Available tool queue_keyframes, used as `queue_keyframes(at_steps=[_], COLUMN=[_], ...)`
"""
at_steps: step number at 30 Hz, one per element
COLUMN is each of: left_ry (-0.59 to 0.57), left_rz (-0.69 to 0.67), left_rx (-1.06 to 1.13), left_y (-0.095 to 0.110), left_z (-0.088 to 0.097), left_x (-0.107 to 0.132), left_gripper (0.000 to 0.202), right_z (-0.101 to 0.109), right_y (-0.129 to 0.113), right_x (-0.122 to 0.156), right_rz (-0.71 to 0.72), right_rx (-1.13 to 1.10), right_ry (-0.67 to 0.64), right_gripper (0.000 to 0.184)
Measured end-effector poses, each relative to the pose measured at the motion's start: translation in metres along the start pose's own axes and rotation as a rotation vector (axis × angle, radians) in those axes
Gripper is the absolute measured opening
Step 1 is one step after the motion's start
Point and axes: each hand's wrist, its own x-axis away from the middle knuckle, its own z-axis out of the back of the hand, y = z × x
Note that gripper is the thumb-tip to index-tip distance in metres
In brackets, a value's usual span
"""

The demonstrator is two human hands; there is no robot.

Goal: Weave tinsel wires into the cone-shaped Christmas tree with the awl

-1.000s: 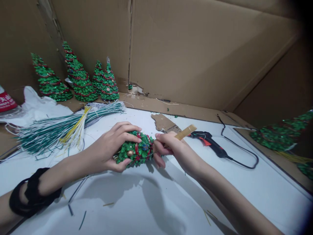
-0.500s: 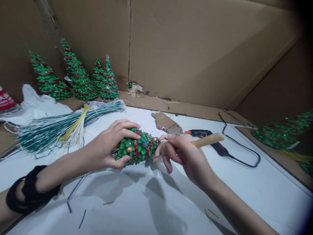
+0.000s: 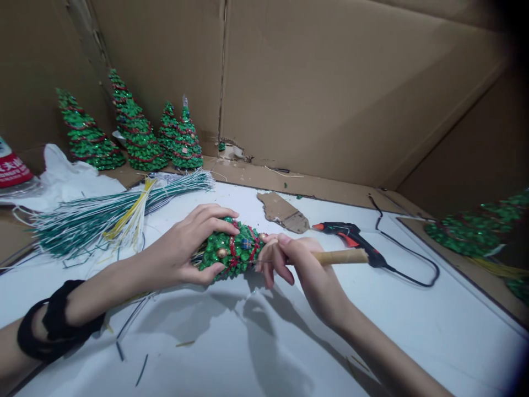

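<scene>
My left hand (image 3: pixel 202 242) is wrapped round the base end of a small decorated Christmas tree (image 3: pixel 237 251), which lies on its side with its narrow end to the right. It is green with red garland, gold balls and a small blue gift. At that narrow end, my right hand (image 3: pixel 291 259) is closed round a thin tool with a tan, stick-like handle (image 3: pixel 343 256) that sticks out behind the thumb. The tool's front end is a thin shaft, and its tip is hidden by my fingers and the tree.
A black and orange glue gun (image 3: pixel 351 237) with its cord lies right of a torn cardboard piece (image 3: pixel 283 212). Bundled green, white and yellow wires (image 3: pixel 111 212) lie at left. Several finished-looking trees (image 3: pixel 138 132) stand behind them, near a red-labelled bottle (image 3: pixel 14 168). Cardboard walls (image 3: pixel 330 82) enclose the table.
My right hand has shifted slightly left and down along the tree, and the tan handle has swung to a nearly level position. My left hand keeps its hold. The camera view has shifted slightly.
</scene>
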Motion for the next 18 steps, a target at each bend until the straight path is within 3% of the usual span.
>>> queue_keyframes(at_steps=[12,18], left_ry=[0.015,0.035], left_rz=[-0.007,-0.005], left_rx=[-0.019,-0.041], left_y=[-0.0007,0.0009], left_z=[-0.0016,-0.0036], left_x=[0.0016,0.0019], left_gripper=[0.037,0.037], right_z=[-0.0056,-0.0093], right_y=[0.0041,0.0000], right_x=[0.0052,0.0004], right_rz=[0.252,0.191], right_rx=[0.321,0.275], right_ry=[-0.014,-0.034], right_gripper=[0.043,0.044])
